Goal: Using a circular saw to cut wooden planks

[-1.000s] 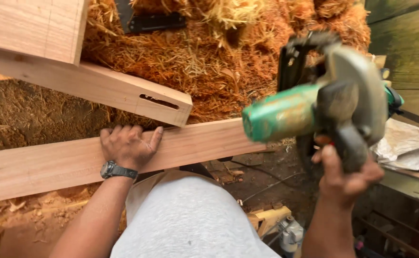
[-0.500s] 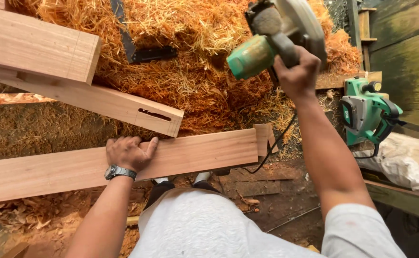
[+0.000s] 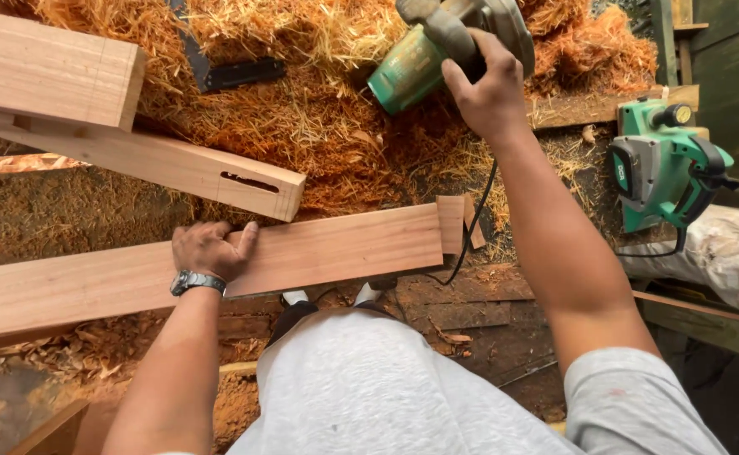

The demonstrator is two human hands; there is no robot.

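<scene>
Pressing flat, fingers spread, the left hand (image 3: 211, 250) pins the long plank (image 3: 218, 270) at mid-left. Upper centre, the right hand (image 3: 489, 84) grips the handle of the green circular saw (image 3: 449, 42) held over the wood shavings (image 3: 319, 109). Risks: the power cord (image 3: 470, 236) trailing past the plank end could snag or get cut; one-handed grip could let the saw swing. Since earlier frames the saw went from right edge up to top centre; left hand unmoved. Green planer (image 3: 664, 164) sits right.
</scene>
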